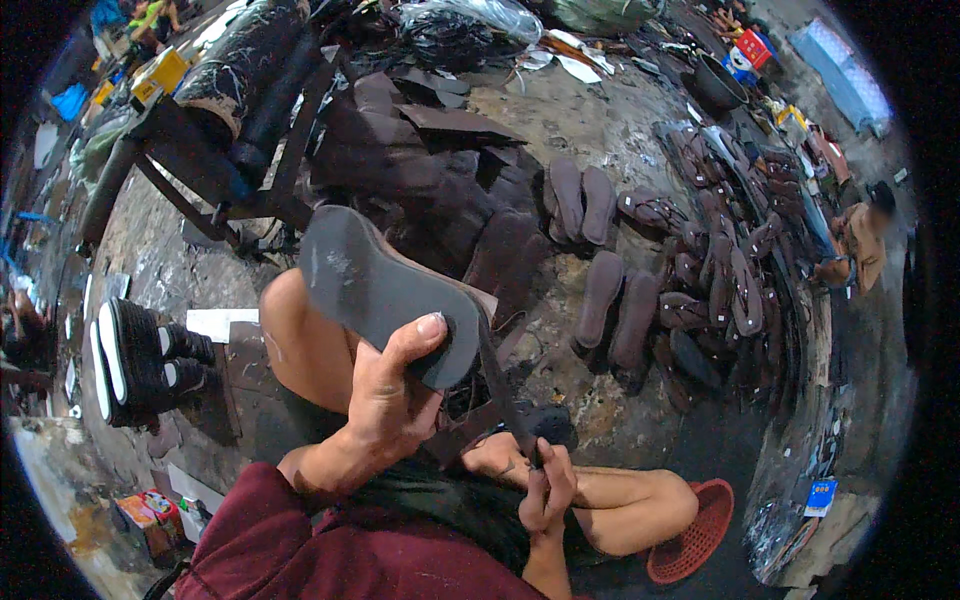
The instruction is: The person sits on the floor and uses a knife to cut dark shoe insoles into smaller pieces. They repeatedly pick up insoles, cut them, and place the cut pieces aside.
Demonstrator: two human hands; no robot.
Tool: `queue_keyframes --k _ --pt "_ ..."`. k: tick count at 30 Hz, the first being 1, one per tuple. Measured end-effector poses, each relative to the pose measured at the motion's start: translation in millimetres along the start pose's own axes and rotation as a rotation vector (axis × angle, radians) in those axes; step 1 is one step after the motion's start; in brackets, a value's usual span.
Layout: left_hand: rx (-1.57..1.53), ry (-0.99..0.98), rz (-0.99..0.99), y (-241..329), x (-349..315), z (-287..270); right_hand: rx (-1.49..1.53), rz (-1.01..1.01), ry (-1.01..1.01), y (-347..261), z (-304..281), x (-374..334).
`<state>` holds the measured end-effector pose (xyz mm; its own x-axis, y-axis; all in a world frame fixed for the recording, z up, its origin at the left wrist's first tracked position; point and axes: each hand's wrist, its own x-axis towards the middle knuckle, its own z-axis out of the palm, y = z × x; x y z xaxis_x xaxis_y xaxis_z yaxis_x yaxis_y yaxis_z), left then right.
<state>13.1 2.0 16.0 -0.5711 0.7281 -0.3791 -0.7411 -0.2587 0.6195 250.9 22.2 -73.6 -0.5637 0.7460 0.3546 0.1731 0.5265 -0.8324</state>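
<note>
My left hand (385,395) grips the heel end of a dark grey sandal sole (375,275), its thumb pressed on the flat face. The sole is tilted over my lap, toe end pointing up and left. A narrow dark strip (508,395) runs from the heel edge down to my right hand (548,490). The fingers of that hand are closed on the strip's lower end near my bare foot. Just beyond the sole lies a heap of brown sole pieces (400,165). What is under the sole is hidden.
Pairs of brown soles (602,300) and a pile of finished flip-flops (715,250) lie to the right. A roller machine (235,120) stands far left, above a stack of soles (130,360). A red plastic basket (695,535) is beside my right knee. Another person (860,240) sits far right.
</note>
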Motion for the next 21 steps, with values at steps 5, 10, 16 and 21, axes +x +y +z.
queue_keyframes --k 5,10,16,21 --pt "-0.075 -0.001 -0.186 -8 -7 -3 -0.084 -0.004 -0.004 -4 -13 -3" --pt "0.14 -0.106 -0.136 -13 -25 -27 -0.182 0.083 -0.21 -25 -34 16" --pt "0.174 -0.042 -0.158 -20 -48 -67 -0.026 0.104 -0.366 -48 -15 46" --pt "0.348 0.042 -0.108 -16 -57 -77 -0.009 0.167 -0.464 -45 26 61"
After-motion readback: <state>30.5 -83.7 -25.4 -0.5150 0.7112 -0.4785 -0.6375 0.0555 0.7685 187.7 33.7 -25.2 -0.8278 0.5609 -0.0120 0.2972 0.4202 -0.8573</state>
